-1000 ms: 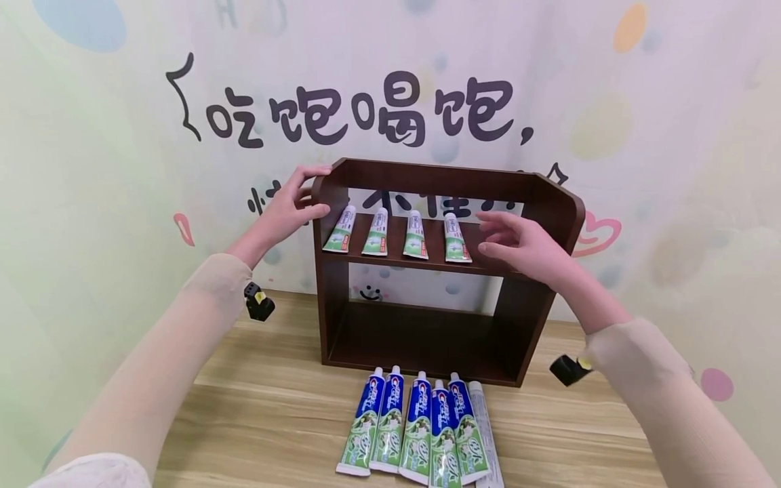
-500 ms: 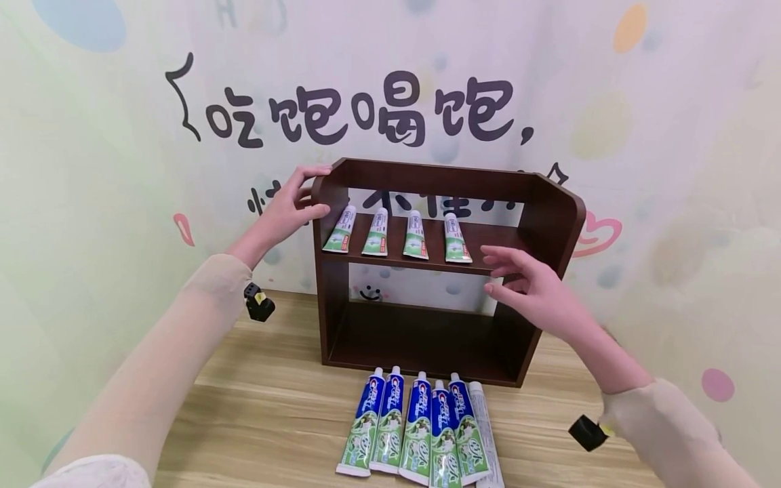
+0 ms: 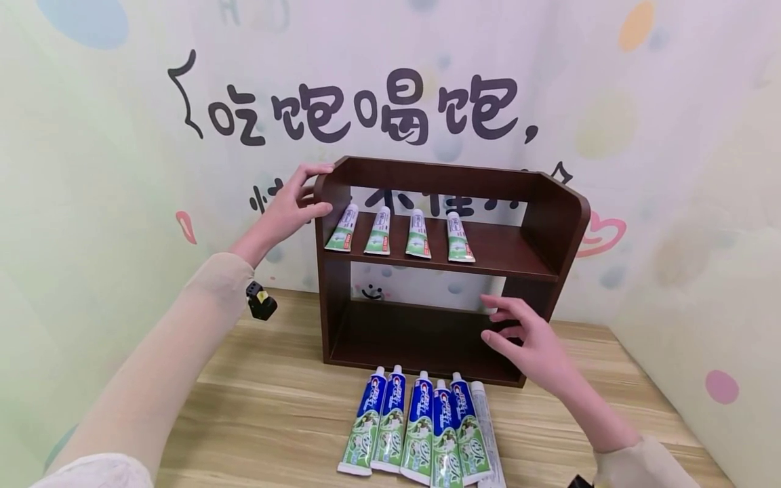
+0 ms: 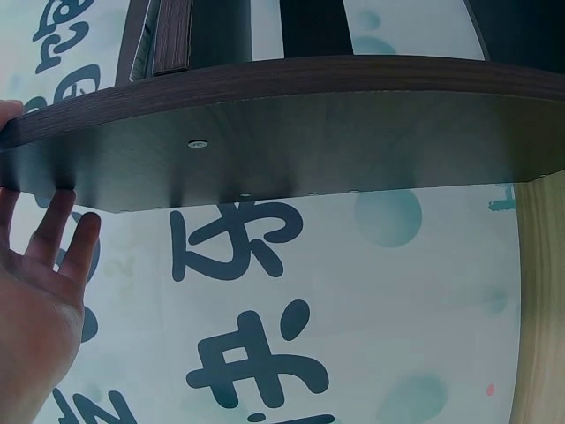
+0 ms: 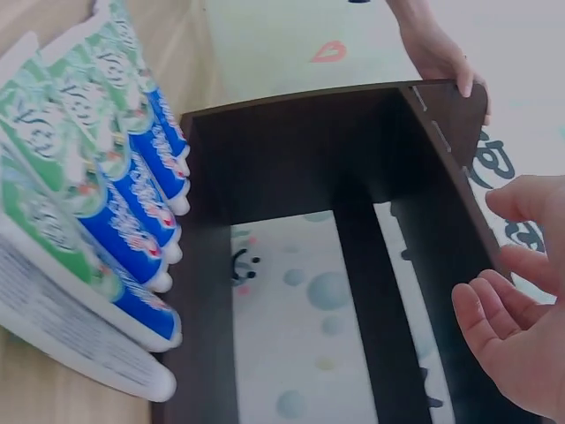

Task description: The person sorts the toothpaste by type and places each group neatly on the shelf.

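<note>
In the head view my left hand (image 3: 291, 207) grips the upper left side panel of a dark brown wooden shelf (image 3: 488, 169), thumb at the front edge and fingers on the outer face. My right hand (image 3: 531, 342), holding nothing, hovers before the lower compartment's right side with loosely bent fingers. Several small green-and-white toothpaste tubes (image 3: 417, 235) lean in a row on the upper tier, caps up. On the table, several larger blue-and-green toothpaste tubes (image 3: 419, 427) lie side by side, caps toward the shelf. A paler tube (image 3: 485, 427) lies partly under the rightmost one.
The shelf stands on a wood-grain table (image 3: 262, 407) close to a printed wall curtain (image 3: 390, 41) with dark lettering. Its lower compartment (image 3: 415, 335) has an open back. Black wrist cameras (image 3: 261, 301) hang under the sleeves.
My right hand has come down from beside the upper tier's rightmost tube to the height of the lower compartment. The left hand keeps its hold on the shelf; the tubes have stayed put.
</note>
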The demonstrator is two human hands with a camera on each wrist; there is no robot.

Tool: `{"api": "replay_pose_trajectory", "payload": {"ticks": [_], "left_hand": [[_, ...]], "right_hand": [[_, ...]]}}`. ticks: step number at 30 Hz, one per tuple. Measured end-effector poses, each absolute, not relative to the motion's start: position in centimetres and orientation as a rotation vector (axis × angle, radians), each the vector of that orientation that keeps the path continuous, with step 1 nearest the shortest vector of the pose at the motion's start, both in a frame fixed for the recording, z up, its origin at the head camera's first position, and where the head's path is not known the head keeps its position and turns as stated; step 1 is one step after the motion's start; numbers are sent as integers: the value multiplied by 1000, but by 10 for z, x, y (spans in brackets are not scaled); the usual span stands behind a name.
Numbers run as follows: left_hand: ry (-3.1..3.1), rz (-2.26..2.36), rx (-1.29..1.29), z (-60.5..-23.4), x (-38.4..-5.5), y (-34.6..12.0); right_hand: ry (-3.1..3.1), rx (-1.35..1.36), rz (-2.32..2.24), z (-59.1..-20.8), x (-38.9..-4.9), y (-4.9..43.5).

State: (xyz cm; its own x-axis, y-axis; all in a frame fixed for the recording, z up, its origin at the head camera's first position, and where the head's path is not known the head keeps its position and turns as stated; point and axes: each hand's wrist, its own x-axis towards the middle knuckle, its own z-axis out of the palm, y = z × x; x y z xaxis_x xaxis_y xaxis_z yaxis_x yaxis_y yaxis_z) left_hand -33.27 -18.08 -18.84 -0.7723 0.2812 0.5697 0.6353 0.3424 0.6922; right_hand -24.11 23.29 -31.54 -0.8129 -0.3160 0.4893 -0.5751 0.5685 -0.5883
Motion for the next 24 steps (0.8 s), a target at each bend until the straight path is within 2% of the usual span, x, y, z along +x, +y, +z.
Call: {"api": "replay_pose_trajectory", "payload": {"ticks": [10, 19, 24], "left_hand": [[-2264, -1396, -804, -190, -335, -182], [-2236, -1388, -803, -201, -360, -189], [-2231, -1379, -803, -201, -361, -189]], "right_hand": [[-2489, 657, 1213, -363, -230, 231], [-2511, 611, 1304, -408, -219, 238], [-2588, 461, 1355, -425, -215, 241]]}}
